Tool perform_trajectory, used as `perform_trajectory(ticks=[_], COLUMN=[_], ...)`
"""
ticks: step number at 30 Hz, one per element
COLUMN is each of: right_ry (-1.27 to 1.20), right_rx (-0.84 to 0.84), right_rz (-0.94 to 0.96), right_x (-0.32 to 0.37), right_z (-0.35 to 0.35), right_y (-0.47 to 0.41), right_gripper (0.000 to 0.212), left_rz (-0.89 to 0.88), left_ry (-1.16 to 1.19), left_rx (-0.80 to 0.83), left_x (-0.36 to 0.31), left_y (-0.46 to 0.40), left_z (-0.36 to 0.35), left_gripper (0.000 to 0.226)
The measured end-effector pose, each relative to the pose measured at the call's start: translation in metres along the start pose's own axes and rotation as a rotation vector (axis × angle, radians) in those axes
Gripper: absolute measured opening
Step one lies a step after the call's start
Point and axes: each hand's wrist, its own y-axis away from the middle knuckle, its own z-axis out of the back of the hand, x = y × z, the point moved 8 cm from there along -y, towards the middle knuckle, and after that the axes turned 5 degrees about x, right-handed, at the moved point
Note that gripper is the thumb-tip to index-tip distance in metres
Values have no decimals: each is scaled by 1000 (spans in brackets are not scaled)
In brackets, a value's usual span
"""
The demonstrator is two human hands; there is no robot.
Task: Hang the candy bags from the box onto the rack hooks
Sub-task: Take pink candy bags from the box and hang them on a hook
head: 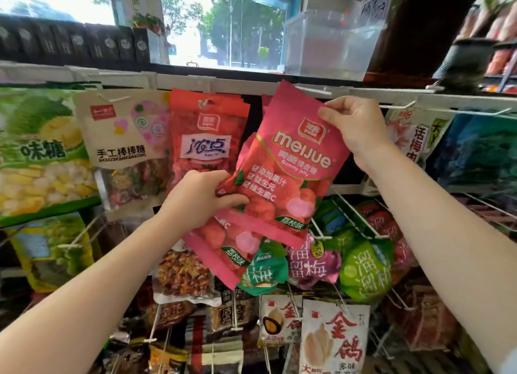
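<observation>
A pink "meijue" gummy bag (291, 163) printed with lychees is pinched at its top corner by the right hand (355, 127), while the left hand (201, 197) grips more bags beneath, before the white wire rack (349, 94) of hanging snacks under a window (223, 24).

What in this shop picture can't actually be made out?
- Hang hole of the pink Meijue bag: covered by the right hand in the head view.
- Second pink bag: mostly hidden behind the first and the left hand.
- The box: out of frame.
- Dark packets top left: blurred, unreadable.
</observation>
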Motion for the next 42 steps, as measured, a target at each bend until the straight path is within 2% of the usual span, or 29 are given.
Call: perform_trajectory(ticks=[3,6,10,13,15,19,24,26,29,34,36,38,40,42], right_ry=[-24,-15,-18,-24,0,5,-160,-151,-65,104,250,489,634,665], right_rx=[13,116,279,304,295,280,334,342,268,46,-4,-50,-125,-185], right_rz=[-15,-41,-75,-70,-49,-47,-178,-204,-178,-53,-32,-12,-37,-95], right_x=[-3,-4,-6,-10,-10,-7,-17,-20,-23,-28,-35,-40,-50,-58], right_z=[7,1,-5,-5,-5,-6,-12,-14,-15,-18,-22,-25,-25,-25], right_y=[-12,-23,-33,-35,-36,-41,-48,-50,-51,-63,-76,-87,-94,-97], right_gripper=[19,17,15,16,15,7,15,6,24,26,25,16,23,28], left_rz=[-81,-93,-60,-65,-64,-46,-30,-15,15,19,6,-21,-56,-91], left_ry=[-89,-246,-361,-279,-240,-220,-264,-293,-307,-355,-363,-348,-346,-360], left_rx=[-1,118,198,153,103,46,43,42,50,48,41,36,44,39], left_x=[-10,-17,-8,3,11,26,33,34,37,36,35,34,33,33], left_y=[-11,-18,-19,-16,-13,-8,-7,-6,-2,1,2,5,10,17], left_z=[2,-6,-14,-9,-2,13,22,24,27,34,34,34,32,30], left_gripper=[44,53,46,100,110,103,90,80,76,55,49,53,56,55])
